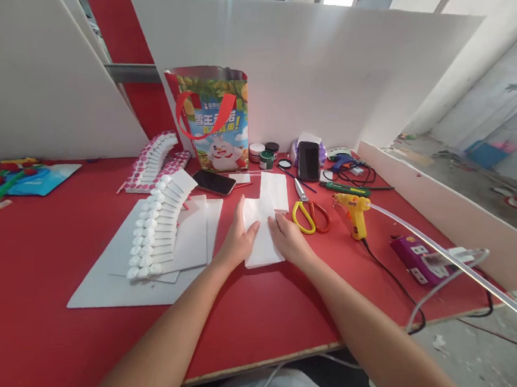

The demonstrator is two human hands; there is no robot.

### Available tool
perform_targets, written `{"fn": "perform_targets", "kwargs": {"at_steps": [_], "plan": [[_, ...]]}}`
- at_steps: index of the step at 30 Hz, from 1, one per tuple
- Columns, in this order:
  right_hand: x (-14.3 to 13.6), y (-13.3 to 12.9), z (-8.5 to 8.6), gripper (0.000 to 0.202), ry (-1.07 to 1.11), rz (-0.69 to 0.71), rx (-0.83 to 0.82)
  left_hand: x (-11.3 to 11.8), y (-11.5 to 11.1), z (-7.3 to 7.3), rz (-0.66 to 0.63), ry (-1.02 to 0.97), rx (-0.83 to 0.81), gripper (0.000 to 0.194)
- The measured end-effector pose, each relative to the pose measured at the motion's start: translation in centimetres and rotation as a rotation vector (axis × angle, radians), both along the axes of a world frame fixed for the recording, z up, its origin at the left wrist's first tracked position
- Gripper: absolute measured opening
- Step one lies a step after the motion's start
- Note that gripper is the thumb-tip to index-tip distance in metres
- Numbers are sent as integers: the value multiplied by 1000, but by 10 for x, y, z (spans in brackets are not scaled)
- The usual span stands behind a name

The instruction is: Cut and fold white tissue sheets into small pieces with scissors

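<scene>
A white rectangular sheet or thin stack of paper (263,245) is held between both hands at the middle of the red table. My left hand (239,235) grips its left edge, thumb on top. On the right edge, my right hand (289,236) holds it with the thumb on its face. Just behind lies another white rectangular piece (274,191), partly overlapped by the held one. To the left, a curved white piece with a row of white rosettes (154,228) rests on white boards (108,283).
Scissors (304,209), a yellow glue gun (355,213) and a purple box (422,259) are on the right of the red table (251,325). Behind stand a colourful bag (220,125), a phone (214,182), small jars (266,159) and a dark upright device (308,161).
</scene>
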State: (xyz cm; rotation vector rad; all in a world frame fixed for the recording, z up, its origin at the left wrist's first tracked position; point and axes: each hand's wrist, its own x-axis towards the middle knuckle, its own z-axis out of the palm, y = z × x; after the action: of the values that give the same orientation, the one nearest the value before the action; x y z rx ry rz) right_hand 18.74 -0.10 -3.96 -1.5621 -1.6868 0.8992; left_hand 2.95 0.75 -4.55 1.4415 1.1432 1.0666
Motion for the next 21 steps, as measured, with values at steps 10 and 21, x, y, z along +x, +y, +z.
{"fn": "perform_targets", "kwargs": {"at_steps": [10,21], "plan": [[8,9,-1,53,38,27,54,-3,12,2,133,-29,40,55],[18,8,5,54,107,201,34,-3,13,0,141,-7,14,34]]}}
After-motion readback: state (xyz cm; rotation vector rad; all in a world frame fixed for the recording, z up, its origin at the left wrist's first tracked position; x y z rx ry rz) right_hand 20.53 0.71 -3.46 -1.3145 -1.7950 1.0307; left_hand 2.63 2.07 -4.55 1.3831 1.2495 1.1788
